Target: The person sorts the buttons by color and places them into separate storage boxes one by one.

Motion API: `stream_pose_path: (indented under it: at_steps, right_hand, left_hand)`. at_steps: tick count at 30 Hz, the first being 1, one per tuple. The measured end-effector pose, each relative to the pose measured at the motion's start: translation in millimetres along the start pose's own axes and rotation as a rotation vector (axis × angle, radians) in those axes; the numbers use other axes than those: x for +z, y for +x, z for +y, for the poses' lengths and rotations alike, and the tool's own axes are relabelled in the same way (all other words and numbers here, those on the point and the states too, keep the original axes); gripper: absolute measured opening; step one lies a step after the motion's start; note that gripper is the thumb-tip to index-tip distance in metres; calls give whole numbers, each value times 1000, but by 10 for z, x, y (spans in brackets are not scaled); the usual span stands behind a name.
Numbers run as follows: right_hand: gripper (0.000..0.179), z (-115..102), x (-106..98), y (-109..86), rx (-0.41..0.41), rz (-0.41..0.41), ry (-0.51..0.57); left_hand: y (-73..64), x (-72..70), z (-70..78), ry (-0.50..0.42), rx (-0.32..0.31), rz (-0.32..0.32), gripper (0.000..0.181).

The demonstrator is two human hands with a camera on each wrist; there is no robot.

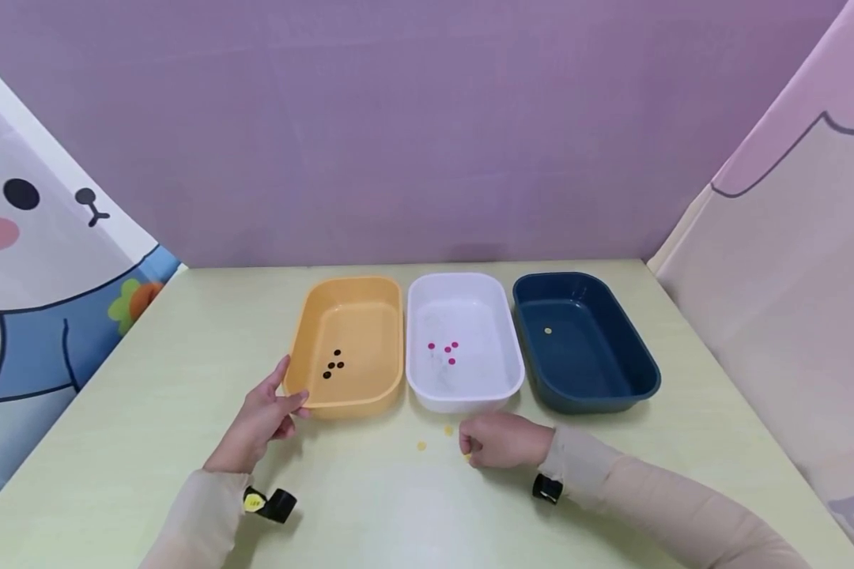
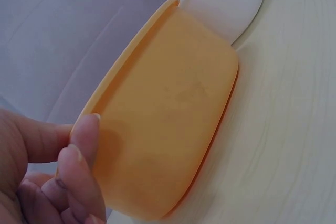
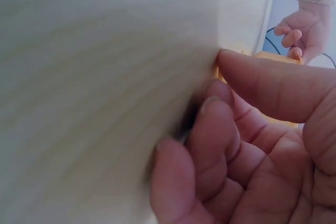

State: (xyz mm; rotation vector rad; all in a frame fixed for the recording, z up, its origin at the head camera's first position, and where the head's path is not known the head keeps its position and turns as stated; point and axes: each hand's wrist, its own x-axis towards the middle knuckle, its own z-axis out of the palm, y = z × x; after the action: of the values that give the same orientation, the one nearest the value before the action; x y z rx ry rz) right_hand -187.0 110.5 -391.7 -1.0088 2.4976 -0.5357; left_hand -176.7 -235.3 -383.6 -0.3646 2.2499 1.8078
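My left hand (image 1: 259,419) grips the near left corner of the rim of a yellow-orange tray (image 1: 366,399), thumb and fingers on either side. Several small black discs (image 1: 330,366) lie in that tray. Beside the white tray's near end, my right hand (image 1: 501,440) is down on the table with curled fingers, pinching a small yellow disc (image 1: 467,457) at the fingertips. Two more yellow discs lie to its left, one nearer the white tray (image 1: 448,430) and one farther left (image 1: 421,446). In the right wrist view the fingers mostly hide the pinched disc.
The white tray (image 1: 464,395) holds several pink-red discs (image 1: 447,349). To its right stands a dark blue tray (image 1: 598,399) with one pale yellow disc (image 1: 548,331). All three trays stand in a row on the pale table (image 1: 370,506), before a purple backdrop (image 1: 413,134).
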Motion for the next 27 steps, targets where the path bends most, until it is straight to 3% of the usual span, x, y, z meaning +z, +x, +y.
stream_pose_path:
  at_steps: [14,27]
  right_hand:
    - [14,70,39,-17,7,12,147]
    - [17,-10,5,-64,245,-57,341]
  left_hand:
    - [-13,5,-21,-4,16,-11,77]
    - [-22,-11,-14,-6,7,-26,78]
